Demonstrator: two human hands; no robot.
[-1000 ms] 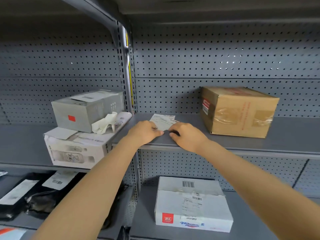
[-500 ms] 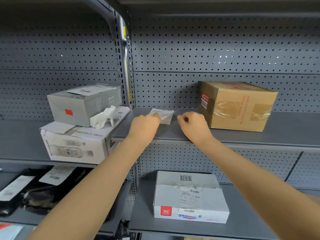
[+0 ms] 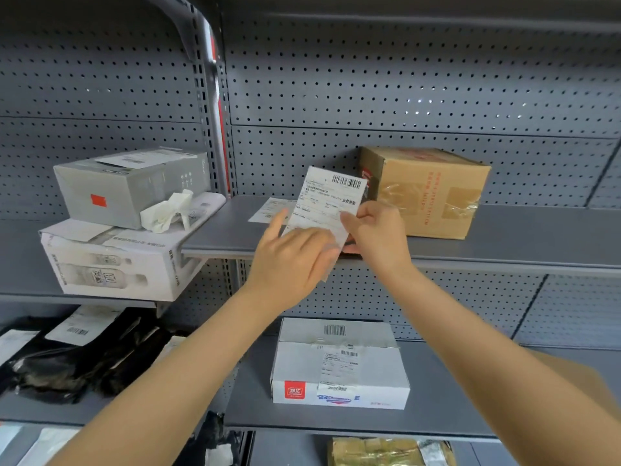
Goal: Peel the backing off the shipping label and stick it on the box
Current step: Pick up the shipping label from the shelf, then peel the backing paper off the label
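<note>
Far left sit a grey carton (image 3: 131, 186) stacked on a glossy white one (image 3: 114, 264), crumpled backing paper (image 3: 168, 213) slumped against them, all well clear of me. On the matte steel shelf (image 3: 504, 237) a second slip (image 3: 274, 210) lies flat. Now my left hand (image 3: 289, 264): fingers loosely spread, thumb pinching the slick translucent backing (image 3: 331, 260) curling off the bottom corner. The shipping label (image 3: 327, 200) stands upright in the air, thin, printed, floppy. My right hand (image 3: 376, 233) nips its right edge between thumb and fingertips. Risk, I reckon: pull too fast and the limp sheet folds onto its own adhesive, or tears at the pinch. Right of it waits the brown box (image 3: 426, 190), rough cardboard with wrinkled shiny tape, where the label could bubble.
</note>
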